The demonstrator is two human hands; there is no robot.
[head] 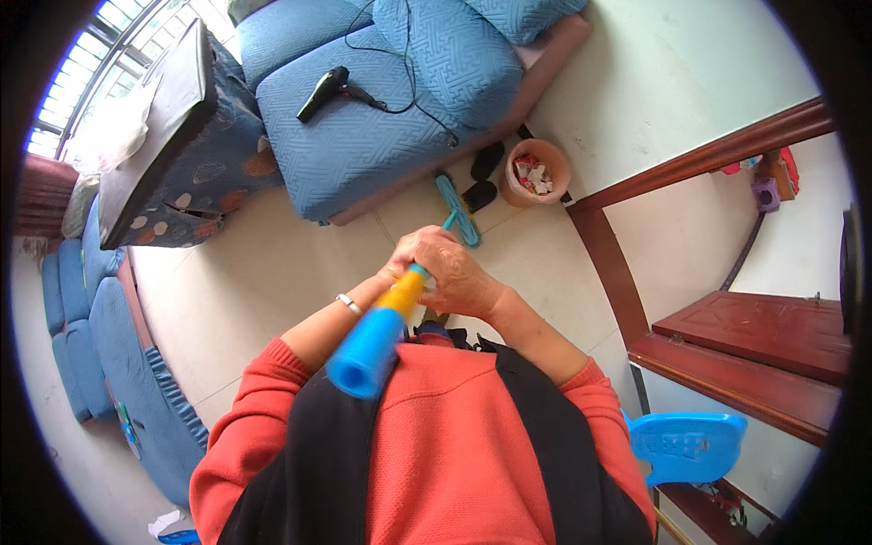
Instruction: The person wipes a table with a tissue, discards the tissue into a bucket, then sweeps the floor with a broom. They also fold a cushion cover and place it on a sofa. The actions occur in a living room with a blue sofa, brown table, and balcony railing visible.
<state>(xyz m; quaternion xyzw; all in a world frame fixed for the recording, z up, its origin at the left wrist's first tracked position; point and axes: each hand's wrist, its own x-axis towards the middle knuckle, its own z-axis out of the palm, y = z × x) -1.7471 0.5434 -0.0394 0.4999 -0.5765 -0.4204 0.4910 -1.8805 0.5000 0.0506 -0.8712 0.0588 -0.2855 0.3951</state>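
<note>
Both of my hands are closed around the handle of a broom, close together in front of my body. My left hand, with a white bracelet at its wrist, is partly covered by the handle and my right hand. My right hand wraps the handle from the other side. The broom handle has a blue end tilted up towards me and a yellow section below it. Its teal broom head rests on the tiled floor, beside a pair of black slippers.
A waste bin with a pink liner holds crumpled paper by the wall. A blue-covered sofa bears a hair dryer and its cord. A cloth-covered table stands left, a blue plastic chair right, near a wooden door frame.
</note>
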